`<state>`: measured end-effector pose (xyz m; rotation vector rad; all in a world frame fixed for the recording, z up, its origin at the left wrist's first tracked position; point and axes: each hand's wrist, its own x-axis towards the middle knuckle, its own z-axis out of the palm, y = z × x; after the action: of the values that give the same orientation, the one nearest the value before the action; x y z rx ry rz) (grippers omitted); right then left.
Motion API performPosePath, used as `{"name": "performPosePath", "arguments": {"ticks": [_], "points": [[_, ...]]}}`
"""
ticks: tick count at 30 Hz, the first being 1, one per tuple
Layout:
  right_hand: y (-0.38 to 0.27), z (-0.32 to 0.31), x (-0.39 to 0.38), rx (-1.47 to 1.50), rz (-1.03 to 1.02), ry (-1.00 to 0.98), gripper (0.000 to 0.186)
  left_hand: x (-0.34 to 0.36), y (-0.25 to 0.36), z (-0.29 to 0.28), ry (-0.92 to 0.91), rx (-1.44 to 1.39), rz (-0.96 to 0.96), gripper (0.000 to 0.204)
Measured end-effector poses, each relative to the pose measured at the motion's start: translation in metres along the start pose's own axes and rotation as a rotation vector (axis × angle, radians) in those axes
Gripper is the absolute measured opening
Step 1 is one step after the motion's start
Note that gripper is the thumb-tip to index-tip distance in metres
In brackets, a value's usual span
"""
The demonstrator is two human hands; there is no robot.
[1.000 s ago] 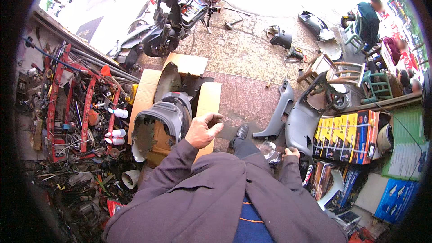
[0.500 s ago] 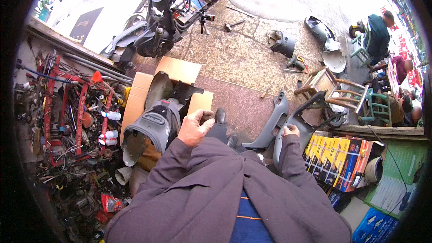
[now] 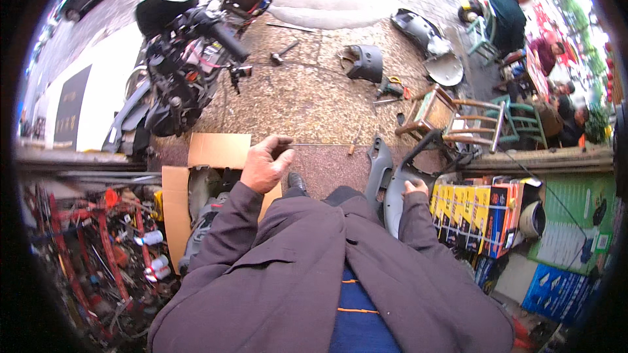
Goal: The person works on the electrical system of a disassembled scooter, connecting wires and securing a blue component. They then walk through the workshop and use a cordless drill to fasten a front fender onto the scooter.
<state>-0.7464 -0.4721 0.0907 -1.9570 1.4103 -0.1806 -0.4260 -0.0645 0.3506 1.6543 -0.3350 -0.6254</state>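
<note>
My left hand [image 3: 265, 162] is raised in front of my body, above an open cardboard box [image 3: 175, 212]. Its fingers curve forward, the thumb stands apart from them, and no object shows between them. Inside the box sit grey and black scooter body panels [image 3: 207, 222], partly covered by my left sleeve. My right hand [image 3: 414, 187] has its fingers curled in, beside a grey scooter fairing panel [image 3: 394, 197] that stands at my right. Whether those fingers touch the panel, or what they hold, is hidden. A second narrow grey panel [image 3: 378, 168] stands just left of it.
A stripped scooter [image 3: 190, 59] stands far left. On the paving lie a hammer [image 3: 282, 53], grey body parts [image 3: 364, 63] and a power drill [image 3: 392, 86]. Wooden chairs [image 3: 435, 114] and seated people are at right. Strapped boxes [image 3: 468, 216] and a red rack [image 3: 104, 242] flank me.
My view has swung, so the scooter, chairs and ground parts sit further left. My left hand's fingers have spread a little more from the thumb. The right hand remains by the fairing panel.
</note>
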Motion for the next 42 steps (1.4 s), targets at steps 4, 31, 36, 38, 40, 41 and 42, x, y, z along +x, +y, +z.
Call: {"name": "performPosePath", "arguments": {"ticks": [4, 31, 36, 38, 40, 41, 42], "points": [[-0.042, 0.015, 0.002, 0.172, 0.184, -0.111, 0.035, 0.04, 0.008, -0.009, 0.012, -0.056, -0.105, 0.024], [-0.369, 0.152, 0.378, 0.097, -0.007, -0.372, 0.034, 0.286, 0.035, 0.017, 0.304, -0.084, -0.328, 0.027], [-0.373, 0.162, 0.394, 0.09, -0.004, -0.417, 0.033, 0.351, 0.03, -0.006, 0.335, -0.197, -0.326, 0.025], [-0.384, 0.155, 0.404, 0.032, 0.071, -0.352, 0.037, 0.368, 0.028, -0.015, 0.334, -0.218, -0.288, 0.025], [-0.407, 0.153, 0.421, 0.003, 0.078, -0.375, 0.039, 0.384, 0.028, -0.028, 0.333, -0.22, -0.262, 0.025], [-0.418, 0.152, 0.429, 0.013, 0.136, -0.39, 0.041, 0.39, 0.028, -0.033, 0.373, -0.234, -0.259, 0.024], [-0.43, 0.158, 0.435, 0.04, 0.077, -0.389, 0.035, 0.395, 0.027, -0.038, 0.416, -0.25, -0.247, 0.024]]}}
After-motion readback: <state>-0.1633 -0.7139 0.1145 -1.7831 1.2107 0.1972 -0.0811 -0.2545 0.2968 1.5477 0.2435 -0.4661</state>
